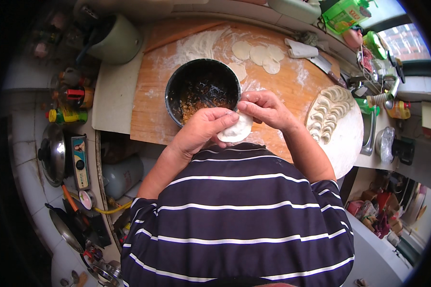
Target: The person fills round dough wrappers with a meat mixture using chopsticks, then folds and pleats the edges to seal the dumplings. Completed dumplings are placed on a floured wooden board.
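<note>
A round dumpling wrapper (236, 130), pale and bulging in the middle, is held between both hands close to my shirt. My left hand (212, 126) grips its left side with thumb and fingers. At its upper right edge, the thumb and forefinger of my right hand (261, 107) pinch the dough. Just beyond my left hand stands a dark pot (171, 97) with crumbly brown filling (192, 107) low in it; my left hand hides part of its near rim. Several flat dough wrappers (260, 55) lie on the floured wooden board (149, 107) past the pot.
On the right, a round white board (344, 143) carries rows of folded dumplings (327, 114). A cleaver (321, 64) and a folded white cloth (301, 49) lie at the board's far right. Loose flour (201, 46) covers the far side. A pale green pot (120, 41) stands at the far left.
</note>
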`<state>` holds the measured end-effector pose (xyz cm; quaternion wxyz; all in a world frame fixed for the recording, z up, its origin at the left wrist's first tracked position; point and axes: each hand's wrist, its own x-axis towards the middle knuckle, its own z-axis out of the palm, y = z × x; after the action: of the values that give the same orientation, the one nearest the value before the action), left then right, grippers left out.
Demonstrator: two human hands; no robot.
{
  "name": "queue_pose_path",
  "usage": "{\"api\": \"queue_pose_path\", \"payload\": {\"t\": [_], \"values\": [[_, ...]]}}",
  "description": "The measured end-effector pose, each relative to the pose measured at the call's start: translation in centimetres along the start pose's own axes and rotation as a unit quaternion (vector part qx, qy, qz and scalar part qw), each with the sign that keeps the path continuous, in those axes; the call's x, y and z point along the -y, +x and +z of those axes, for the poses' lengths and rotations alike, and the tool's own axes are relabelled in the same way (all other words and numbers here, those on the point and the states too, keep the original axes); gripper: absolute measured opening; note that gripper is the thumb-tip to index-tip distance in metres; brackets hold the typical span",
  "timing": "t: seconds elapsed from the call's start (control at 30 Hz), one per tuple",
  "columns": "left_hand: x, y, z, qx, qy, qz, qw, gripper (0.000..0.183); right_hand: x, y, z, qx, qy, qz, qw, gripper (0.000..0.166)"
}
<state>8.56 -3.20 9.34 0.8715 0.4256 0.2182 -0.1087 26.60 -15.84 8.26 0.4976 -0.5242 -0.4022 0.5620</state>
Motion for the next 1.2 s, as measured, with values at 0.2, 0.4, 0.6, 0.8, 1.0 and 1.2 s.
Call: {"api": "queue_pose_path", "payload": {"t": [0.2, 0.4, 0.6, 0.8, 1.0, 1.2], "values": [[0.9, 0.8, -0.3, -0.017, -0.013, 0.060, 0.998, 0.033, -1.1, -0.2, 0.6, -0.045, 0.005, -0.023, 0.999, 0.034], [0.8, 0.7, 0.1, -0.036, -0.042, 0.083, 0.995, 0.033, -1.0, -0.7, 1.4, -0.107, 0.092, -0.021, 0.990, 0.032], [0.8, 0.8, 0.3, -0.054, -0.054, 0.094, 0.993, 0.033, -1.3, -0.6, 1.7, -0.123, 0.123, -0.024, 0.984, 0.029], [0.7, 0.7, -0.3, -0.026, -0.017, 0.083, 0.996, 0.035, -0.9, -0.6, 2.0, -0.119, 0.104, -0.040, 0.987, 0.030], [0.6, 0.6, 0.6, -0.062, -0.010, 0.102, 0.993, 0.036, -1.1, -0.8, 2.1, -0.107, 0.089, -0.047, 0.989, 0.031], [0.7, 0.7, 0.8, -0.067, -0.022, 0.125, 0.990, 0.036, -1.2, -0.8, 2.3, -0.106, 0.109, -0.040, 0.988, 0.031]]}}
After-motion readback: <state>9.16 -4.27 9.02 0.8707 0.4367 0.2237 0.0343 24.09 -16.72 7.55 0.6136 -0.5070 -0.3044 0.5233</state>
